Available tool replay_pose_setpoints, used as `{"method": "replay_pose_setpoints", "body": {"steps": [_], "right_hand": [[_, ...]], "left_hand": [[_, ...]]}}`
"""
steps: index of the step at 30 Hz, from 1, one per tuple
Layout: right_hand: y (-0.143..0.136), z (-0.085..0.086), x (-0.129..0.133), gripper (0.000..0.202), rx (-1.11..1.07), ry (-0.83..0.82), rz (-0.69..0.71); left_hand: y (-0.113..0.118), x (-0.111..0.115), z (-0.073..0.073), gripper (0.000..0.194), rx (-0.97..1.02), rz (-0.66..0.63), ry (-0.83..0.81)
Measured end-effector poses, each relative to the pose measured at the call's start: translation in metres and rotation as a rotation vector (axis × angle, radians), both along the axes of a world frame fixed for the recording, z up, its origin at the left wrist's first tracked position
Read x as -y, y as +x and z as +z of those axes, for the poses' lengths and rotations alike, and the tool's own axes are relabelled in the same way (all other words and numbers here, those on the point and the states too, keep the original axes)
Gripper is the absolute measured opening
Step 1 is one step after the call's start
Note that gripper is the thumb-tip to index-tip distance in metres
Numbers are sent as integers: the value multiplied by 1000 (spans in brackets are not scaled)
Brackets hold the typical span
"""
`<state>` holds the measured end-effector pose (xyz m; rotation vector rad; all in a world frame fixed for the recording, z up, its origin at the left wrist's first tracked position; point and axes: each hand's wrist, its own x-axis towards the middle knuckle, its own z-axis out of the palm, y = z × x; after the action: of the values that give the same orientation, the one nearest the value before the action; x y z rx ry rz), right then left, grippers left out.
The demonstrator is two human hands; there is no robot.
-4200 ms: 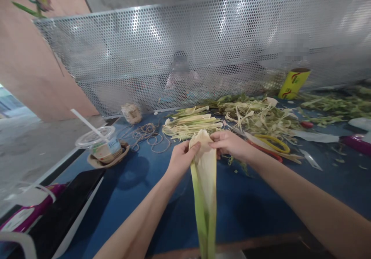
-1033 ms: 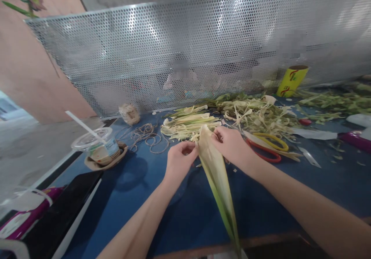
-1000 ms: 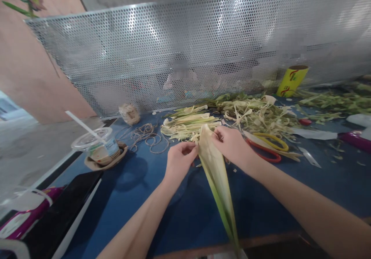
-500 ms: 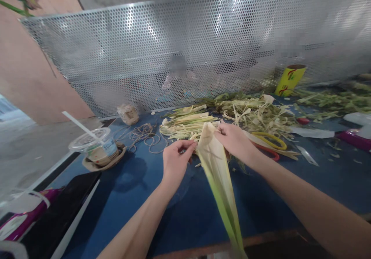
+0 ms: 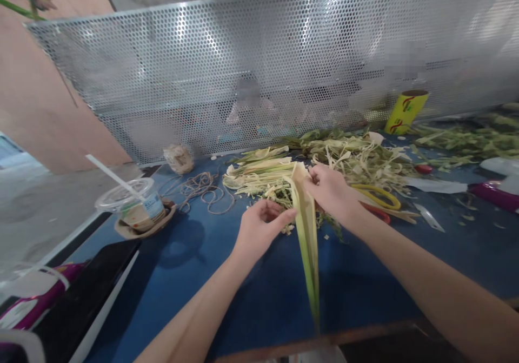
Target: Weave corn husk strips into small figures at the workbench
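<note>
My right hand (image 5: pixel 330 187) is closed on the broad pale top of a long leaf (image 5: pixel 306 211), thumb in front. The leaf hangs down towards the table's front edge, folded lengthwise, pale inside and green towards its narrow tip. My left hand (image 5: pixel 263 222) is to its left, thumb stretched towards the leaf's edge and the other fingers loosely curled apart from it; whether the thumb touches is unclear. Behind both hands lies a row of pale leaf strips (image 5: pixel 259 176). Small greenish clippings (image 5: pixel 279 192) lie just beyond my left hand.
A lidded drink cup (image 5: pixel 141 206) with a straw and a tangle of twine (image 5: pixel 200 190) are on the left. Scissors (image 5: pixel 377 198), a knife (image 5: pixel 440 184), a small blade (image 5: pixel 430 218) and a yellow tube (image 5: pixel 406 112) are on the right. A perforated metal screen (image 5: pixel 259 54) stands behind.
My left hand has moved right and slightly nearer, its thumb and fingers spreading apart. The leaf has shifted right, turned narrower and lifted, its tip now showing above the table edge.
</note>
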<state>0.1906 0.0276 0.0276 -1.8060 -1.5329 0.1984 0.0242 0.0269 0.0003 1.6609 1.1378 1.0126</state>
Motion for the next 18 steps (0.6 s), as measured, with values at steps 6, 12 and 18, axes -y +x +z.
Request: {"method": "replay_pose_setpoints", "body": {"steps": [6,12,18], "right_hand": [[-11,0,6,16,-2,-37,41],[-6,4,8,14,-89,-128,72],[-7,7,10,15,-156,-179,94]], "left_hand": [[3,11,1,25,-223,-52,222],[2,5,-4,9,-331,20,320],[0,0,-7,30,-451,47,318]]}}
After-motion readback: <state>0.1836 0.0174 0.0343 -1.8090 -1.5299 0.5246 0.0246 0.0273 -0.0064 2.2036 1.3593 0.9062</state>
